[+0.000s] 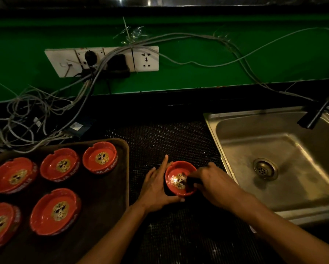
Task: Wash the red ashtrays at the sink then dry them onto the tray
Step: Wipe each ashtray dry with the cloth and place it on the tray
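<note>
The left hand [156, 187] is gripping the side of one red ashtray [179, 179] on the dark mat [171, 141], between the tray [110, 187] and the sink [274, 159]. The right hand [215, 182] is pinching a dark thing, maybe a cloth, inside the bowl. Five ashtrays [55, 211] are already sitting on the tray, so I think this one is nearly the last.
</note>
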